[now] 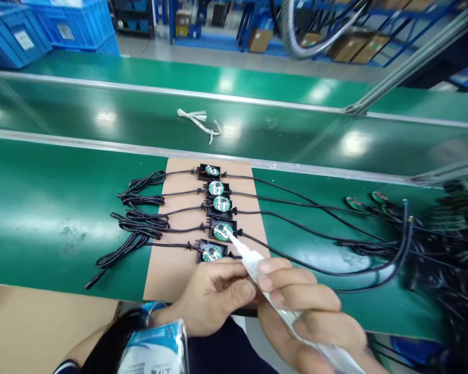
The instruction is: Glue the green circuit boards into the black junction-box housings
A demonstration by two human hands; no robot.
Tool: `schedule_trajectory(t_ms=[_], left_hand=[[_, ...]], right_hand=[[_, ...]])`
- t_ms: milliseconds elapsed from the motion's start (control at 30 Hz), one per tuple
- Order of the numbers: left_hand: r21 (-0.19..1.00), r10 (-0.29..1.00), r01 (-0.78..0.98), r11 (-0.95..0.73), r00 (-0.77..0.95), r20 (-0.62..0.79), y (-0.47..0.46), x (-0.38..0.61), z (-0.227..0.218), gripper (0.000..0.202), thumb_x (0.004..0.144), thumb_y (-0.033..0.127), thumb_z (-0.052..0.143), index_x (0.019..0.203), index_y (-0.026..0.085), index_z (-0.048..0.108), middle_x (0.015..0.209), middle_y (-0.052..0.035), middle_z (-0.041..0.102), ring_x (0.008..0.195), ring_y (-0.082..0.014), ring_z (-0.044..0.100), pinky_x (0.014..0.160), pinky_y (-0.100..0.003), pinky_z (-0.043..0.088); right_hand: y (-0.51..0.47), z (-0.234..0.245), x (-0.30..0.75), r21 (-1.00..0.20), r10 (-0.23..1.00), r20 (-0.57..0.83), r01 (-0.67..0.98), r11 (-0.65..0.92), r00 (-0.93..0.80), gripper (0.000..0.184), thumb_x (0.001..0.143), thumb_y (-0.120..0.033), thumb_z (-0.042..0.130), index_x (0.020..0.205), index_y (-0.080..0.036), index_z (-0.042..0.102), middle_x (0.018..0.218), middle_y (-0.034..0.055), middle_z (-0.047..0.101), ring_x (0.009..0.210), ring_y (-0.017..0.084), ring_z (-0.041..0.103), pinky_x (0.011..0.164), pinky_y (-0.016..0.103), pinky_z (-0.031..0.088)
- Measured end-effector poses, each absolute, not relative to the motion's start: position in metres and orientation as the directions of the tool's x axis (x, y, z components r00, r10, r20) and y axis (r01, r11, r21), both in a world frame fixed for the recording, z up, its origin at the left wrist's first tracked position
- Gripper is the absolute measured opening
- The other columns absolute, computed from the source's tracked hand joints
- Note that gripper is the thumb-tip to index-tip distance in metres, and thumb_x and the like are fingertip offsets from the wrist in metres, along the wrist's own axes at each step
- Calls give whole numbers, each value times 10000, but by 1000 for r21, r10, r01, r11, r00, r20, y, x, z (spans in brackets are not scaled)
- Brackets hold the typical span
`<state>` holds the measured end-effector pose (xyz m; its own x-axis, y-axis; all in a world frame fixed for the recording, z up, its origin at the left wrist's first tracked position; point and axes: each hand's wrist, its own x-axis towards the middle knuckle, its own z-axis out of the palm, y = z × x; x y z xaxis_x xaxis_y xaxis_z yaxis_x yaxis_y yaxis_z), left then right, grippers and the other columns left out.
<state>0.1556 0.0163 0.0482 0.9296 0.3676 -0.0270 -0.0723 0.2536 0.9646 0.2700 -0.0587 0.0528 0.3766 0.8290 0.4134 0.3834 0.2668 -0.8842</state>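
My right hand (pixel 308 311) is closed around a squeezable white tube (pixel 253 262) with a tapered nozzle. Its tip reaches a round green circuit board (pixel 221 231), which lies in a small black plastic case. Just left of the tube, my left hand (pixel 214 298) has its fingers curled, with the thumb near the tube; what they grip, if anything, is hidden. Directly beyond the left hand is the nearest black case, with its own round board (pixel 211 253). More such cases with boards, including a far one (pixel 212 170), form a column on the brown cardboard (pixel 164 280).
Coiled black cables (pixel 140 223) lie left of the cardboard on the green table (pixel 42 208). To the right is a heap of cables (pixel 444 249) with loose boards. White ties (pixel 197 118) lie beyond a metal rail. Blue bins (pixel 74 26) stand at the far left.
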Motion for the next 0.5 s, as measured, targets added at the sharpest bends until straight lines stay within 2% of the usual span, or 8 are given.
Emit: schedule_trajectory(t_ms=[67,133,233,333,433,500], left_hand=[[904,430,-60,424,891,-143,16,170,47,495,856,604,658,961,122,697,841,-79,720,687,-154,679,651,-285,591],[903,506,-52,427,841,-191,19,180,44,459,791,568,740,889,127,658,733,-37,683,604,-127,636,586,-256,568],[981,638,-10,194,761,-118,24,187,44,281,797,399,753,810,149,626,692,-8,659,604,-110,618,560,-212,534],[998,677,32,-57,736,15,25,192,50,124,811,262,699,790,164,625,718,-4,679,619,-106,632,565,-194,522],[977,647,49,-206,756,98,25,196,56,103,843,266,665,808,179,623,772,-7,698,671,-127,667,607,-217,554],[959,587,62,-278,801,118,26,197,58,133,896,309,627,947,189,651,888,-23,728,758,-145,700,679,-247,583]], right_hand=[[-60,56,280,-821,791,481,511,255,379,310,736,-500,773,802,-241,616,707,49,586,630,201,536,552,375,471],[-66,61,293,-739,746,550,635,225,376,294,744,-453,775,892,-235,645,767,64,633,668,214,578,565,376,494],[-80,63,309,-572,678,657,804,161,331,340,767,-336,768,1062,-223,640,829,72,681,692,218,620,581,369,520],[-90,60,310,-377,646,727,921,93,232,378,789,-184,723,1147,-201,604,862,80,710,706,206,648,607,344,537],[-88,58,310,-254,660,730,967,24,176,305,807,-161,663,1106,-179,605,858,79,720,700,187,658,632,311,538],[-77,59,327,-242,706,681,970,-32,194,225,817,-230,638,1035,-172,634,826,66,717,685,174,653,628,288,520]])
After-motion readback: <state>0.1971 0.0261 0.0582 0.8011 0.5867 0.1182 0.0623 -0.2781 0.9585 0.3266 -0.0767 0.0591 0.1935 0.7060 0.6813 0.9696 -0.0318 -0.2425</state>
